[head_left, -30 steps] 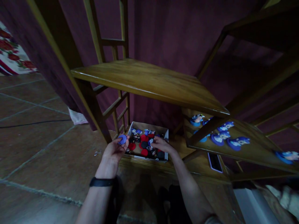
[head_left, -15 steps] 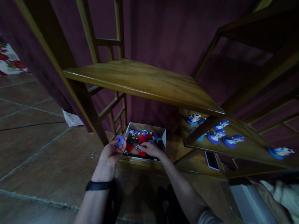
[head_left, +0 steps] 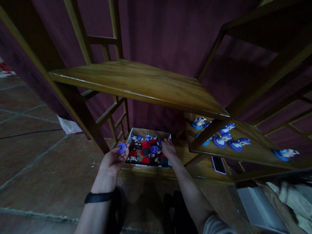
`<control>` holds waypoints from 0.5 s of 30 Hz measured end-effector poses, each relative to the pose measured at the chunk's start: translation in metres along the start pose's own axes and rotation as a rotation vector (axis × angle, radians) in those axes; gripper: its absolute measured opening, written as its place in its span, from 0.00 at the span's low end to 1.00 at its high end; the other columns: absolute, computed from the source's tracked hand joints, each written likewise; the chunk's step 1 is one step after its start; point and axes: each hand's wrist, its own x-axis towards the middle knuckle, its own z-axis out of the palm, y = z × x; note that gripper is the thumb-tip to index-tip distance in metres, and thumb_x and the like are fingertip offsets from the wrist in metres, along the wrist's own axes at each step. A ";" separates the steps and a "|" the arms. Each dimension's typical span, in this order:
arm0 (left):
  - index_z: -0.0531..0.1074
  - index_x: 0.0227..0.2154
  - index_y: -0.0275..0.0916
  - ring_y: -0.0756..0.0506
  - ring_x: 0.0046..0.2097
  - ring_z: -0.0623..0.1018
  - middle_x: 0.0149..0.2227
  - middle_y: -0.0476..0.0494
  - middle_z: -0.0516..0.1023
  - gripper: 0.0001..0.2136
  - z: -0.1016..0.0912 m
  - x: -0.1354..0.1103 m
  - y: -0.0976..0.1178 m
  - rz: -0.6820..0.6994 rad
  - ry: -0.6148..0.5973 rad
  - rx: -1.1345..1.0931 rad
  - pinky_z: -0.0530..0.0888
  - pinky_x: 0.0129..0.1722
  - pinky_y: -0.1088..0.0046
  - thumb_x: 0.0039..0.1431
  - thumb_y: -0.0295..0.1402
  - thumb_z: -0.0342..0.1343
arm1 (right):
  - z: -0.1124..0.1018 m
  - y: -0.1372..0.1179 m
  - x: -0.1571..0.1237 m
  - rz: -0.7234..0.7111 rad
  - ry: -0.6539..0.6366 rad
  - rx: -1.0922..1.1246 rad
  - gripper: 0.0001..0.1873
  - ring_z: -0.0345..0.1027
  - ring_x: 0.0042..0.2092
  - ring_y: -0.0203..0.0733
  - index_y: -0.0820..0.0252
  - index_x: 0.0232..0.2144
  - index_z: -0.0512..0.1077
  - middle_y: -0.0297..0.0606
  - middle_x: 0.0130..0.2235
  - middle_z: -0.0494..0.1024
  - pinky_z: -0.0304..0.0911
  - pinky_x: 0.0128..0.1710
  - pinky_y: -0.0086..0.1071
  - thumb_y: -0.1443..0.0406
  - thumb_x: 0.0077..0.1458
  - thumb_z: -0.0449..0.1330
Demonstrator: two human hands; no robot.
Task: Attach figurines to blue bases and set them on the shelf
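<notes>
A round purple disc base (head_left: pixel 122 148) is pinched in my left hand (head_left: pixel 114 160), palm turned up, beside the left wall of a shallow cardboard box (head_left: pixel 153 132). My right hand (head_left: pixel 168 148) reaches into the right side of that box, fingers curled down; what they hold, if anything, is hidden. Inside lie several small figurines, among them a purple-and-white figurine (head_left: pixel 136 138), with loose discs around them. A red disc (head_left: pixel 145 160) and stacked purple discs (head_left: pixel 153 149) show near the middle.
Above the box runs a wooden shelf (head_left: pixel 136 83). Several figurines on bases, such as a purple-haired figurine (head_left: pixel 222 139), stand on the lower shelf (head_left: pixel 258 148) at right. A phone (head_left: pixel 218 164) lies below it. A wooden post (head_left: pixel 80 112) rises at left.
My right hand has moved from the middle of the box to its right side, uncovering the purple discs. My left hand still holds the purple base. The whole view has shifted slightly.
</notes>
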 end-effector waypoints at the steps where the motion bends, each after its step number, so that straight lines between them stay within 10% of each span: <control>1: 0.68 0.32 0.33 0.47 0.34 0.77 0.33 0.39 0.74 0.10 0.000 0.000 0.000 0.002 0.000 0.000 0.77 0.25 0.74 0.51 0.16 0.46 | 0.003 0.003 -0.001 -0.025 0.004 -0.050 0.16 0.54 0.56 0.46 0.63 0.42 0.71 0.48 0.50 0.68 0.48 0.54 0.37 0.73 0.55 0.47; 9: 0.68 0.33 0.32 0.47 0.34 0.78 0.33 0.39 0.75 0.11 -0.001 -0.001 -0.002 0.022 -0.011 -0.024 0.77 0.27 0.74 0.50 0.16 0.46 | 0.010 0.004 -0.005 -0.077 -0.080 -0.071 0.17 0.64 0.48 0.43 0.62 0.44 0.68 0.48 0.45 0.73 0.51 0.50 0.37 0.74 0.55 0.47; 15: 0.69 0.33 0.32 0.45 0.36 0.78 0.34 0.39 0.75 0.11 -0.003 0.001 -0.003 0.034 0.012 -0.042 0.78 0.30 0.71 0.51 0.16 0.46 | 0.006 -0.005 0.005 -0.006 -0.010 0.516 0.08 0.69 0.40 0.39 0.56 0.36 0.70 0.34 0.37 0.76 0.60 0.40 0.31 0.65 0.51 0.56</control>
